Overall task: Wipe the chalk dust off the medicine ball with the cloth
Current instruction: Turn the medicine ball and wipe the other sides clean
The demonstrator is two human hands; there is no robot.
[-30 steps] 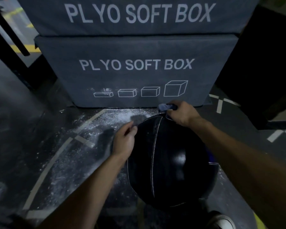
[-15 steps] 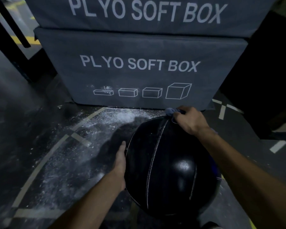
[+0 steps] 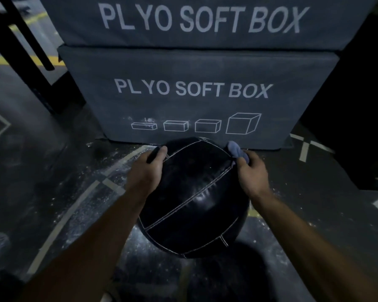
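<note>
Left hand (image 3: pixel 150 168) flat, right hand (image 3: pixel 250 171) curled.

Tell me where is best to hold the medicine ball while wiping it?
Probably at its widest flanks, from both sides: the medicine ball is round and smooth, without handles. The left hand braces one flank; the right hand presses the cloth opposite.

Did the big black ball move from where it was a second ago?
Yes. The medicine ball moved away from the person, toward the lower plyo soft box, and now overlaps its bottom edge.

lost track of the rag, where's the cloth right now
In the head view, the cloth is bunched in the right hand, against the upper right of the medicine ball.
</note>
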